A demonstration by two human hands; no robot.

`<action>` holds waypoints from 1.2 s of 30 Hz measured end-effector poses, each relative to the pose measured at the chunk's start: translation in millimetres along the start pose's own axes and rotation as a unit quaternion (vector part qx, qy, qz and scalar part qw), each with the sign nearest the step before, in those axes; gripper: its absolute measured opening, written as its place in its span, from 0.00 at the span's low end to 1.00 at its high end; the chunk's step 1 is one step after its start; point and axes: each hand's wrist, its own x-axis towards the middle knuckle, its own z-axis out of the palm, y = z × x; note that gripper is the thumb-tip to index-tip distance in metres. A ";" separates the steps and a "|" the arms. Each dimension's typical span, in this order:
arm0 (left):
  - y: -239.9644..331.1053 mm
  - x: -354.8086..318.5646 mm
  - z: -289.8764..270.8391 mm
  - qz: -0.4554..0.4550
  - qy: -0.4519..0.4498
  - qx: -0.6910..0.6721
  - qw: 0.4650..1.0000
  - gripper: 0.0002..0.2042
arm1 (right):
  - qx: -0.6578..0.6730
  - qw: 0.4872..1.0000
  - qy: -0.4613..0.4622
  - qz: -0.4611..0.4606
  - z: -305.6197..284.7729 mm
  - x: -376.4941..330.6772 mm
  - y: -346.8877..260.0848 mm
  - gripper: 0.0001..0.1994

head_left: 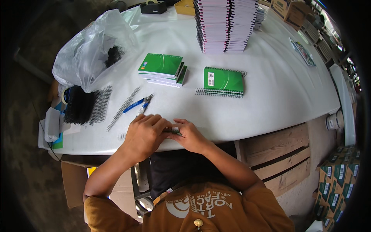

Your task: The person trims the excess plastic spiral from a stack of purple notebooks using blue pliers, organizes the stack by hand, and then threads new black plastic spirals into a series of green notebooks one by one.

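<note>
My left hand (145, 133) and my right hand (189, 136) meet at the near edge of the table, fingers closed. Between them is a small, dark greyish-green thing (176, 132), mostly covered by the fingers, so its kind is unclear. Past the left side of my left hand a bit of wire coil (122, 136) pokes out; whether it joins the held thing is hidden. Just beyond that hand lie blue-handled cutters (134, 106), beside loose spiral binding coils (123, 109). Farther off are a stack of green notebooks (161, 64) and some coil-bound green notebooks (224, 80).
At left, many black and grey coils (87, 105) lie before a clear plastic bag (87, 54). Tall stacks of bound paper (226, 27) stand at the back, near a tape dispenser (153, 7). A wooden pallet (276, 154) and patterned boxes (336, 185) are at the right, below the table.
</note>
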 end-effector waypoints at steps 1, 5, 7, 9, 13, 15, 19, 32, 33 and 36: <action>0.5 2.5 4.0 0.028 0.068 0.033 0.997 0.15 | -0.002 1.000 0.005 0.002 0.6 -0.1 1.1 0.08; 10.1 6.4 11.6 0.033 0.147 0.053 0.987 0.10 | -0.007 1.000 0.003 0.005 -0.9 0.3 -2.3 0.06; 8.3 5.8 7.4 0.010 0.073 0.044 0.996 0.11 | -0.007 1.000 0.010 0.004 -1.9 0.9 -4.1 0.06; 13.7 11.8 6.7 0.019 0.098 0.060 0.993 0.10 | -0.007 0.999 0.034 0.002 -1.5 0.3 -2.1 0.06; 2.8 11.2 13.3 0.063 0.123 0.085 0.987 0.09 | -0.006 0.999 0.017 0.039 -3.5 -0.2 -8.1 0.06; 9.0 10.8 10.0 0.000 0.097 0.036 0.995 0.09 | 0.001 0.999 0.030 0.015 -3.5 0.5 -10.2 0.06; 12.9 12.0 9.4 0.002 0.180 0.004 0.984 0.07 | -0.012 0.998 0.062 0.022 -1.1 0.3 -14.7 0.08; 7.8 9.0 4.6 -0.012 0.068 0.004 0.998 0.08 | 0.027 0.998 0.060 0.000 -2.6 3.0 -12.7 0.07; 9.3 9.8 4.8 -0.009 0.093 0.006 0.996 0.08 | 0.037 0.997 0.060 -0.010 -4.3 4.4 -16.4 0.07; 12.0 14.7 5.5 0.023 0.140 0.014 0.990 0.09 | -0.023 0.997 0.077 -0.006 -1.5 -2.9 -4.4 0.07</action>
